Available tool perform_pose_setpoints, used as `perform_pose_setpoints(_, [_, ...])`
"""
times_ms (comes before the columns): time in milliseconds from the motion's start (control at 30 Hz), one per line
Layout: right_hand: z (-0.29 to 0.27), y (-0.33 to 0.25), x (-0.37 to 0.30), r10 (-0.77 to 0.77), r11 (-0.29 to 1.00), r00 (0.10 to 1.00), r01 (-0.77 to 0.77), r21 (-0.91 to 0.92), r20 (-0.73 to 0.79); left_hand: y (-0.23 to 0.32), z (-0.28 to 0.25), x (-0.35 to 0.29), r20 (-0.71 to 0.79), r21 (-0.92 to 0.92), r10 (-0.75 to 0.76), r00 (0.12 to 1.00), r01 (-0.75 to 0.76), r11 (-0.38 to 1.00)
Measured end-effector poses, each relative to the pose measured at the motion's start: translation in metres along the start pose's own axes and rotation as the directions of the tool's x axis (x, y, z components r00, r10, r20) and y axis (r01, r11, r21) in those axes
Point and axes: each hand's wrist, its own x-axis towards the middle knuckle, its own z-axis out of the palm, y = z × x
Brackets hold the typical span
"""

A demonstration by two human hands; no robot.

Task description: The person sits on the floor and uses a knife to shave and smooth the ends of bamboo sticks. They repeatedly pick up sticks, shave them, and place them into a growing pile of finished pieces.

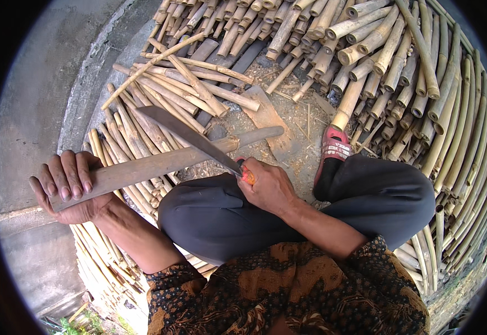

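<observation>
My left hand point(75, 188) is closed around the near end of a long, flat, split bamboo slat point(148, 169), fingers over its top and thumb along the outer side. The slat slopes away to the right, its far end over the ground. In my right hand point(271, 187) is a machete point(190, 137), gripped by its orange-red handle point(248, 175). The broad dark blade points to the far left and crosses above the slat near its middle; whether the two touch, I cannot tell.
A tall stack of bamboo poles point(366, 39) fills the far side and bends round to the right. Loose bamboo sticks point(171, 89) lie at the left, beside a concrete wall point(31, 128). A flat brown board point(271, 120) rests among shavings, near my red shoe point(334, 146).
</observation>
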Motion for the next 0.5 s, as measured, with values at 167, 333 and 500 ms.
perform_pose_setpoints(167, [-0.001,0.006,0.001,0.058,0.998,0.998,-0.058,-0.02,0.005,-0.004,0.001,0.005,-0.038,-0.041,0.012,0.999,-0.014,0.999])
perform_pose_setpoints(333, [-0.001,0.017,-0.004,0.111,0.993,0.993,-0.11,-0.047,0.029,-0.005,-0.002,0.009,-0.056,-0.018,-0.007,0.998,0.006,1.0])
perform_pose_setpoints(500, [0.002,0.049,-0.007,0.219,0.973,0.976,-0.217,-0.076,0.012,-0.005,-0.023,0.015,-0.084,-0.036,0.029,0.996,-0.032,0.999])
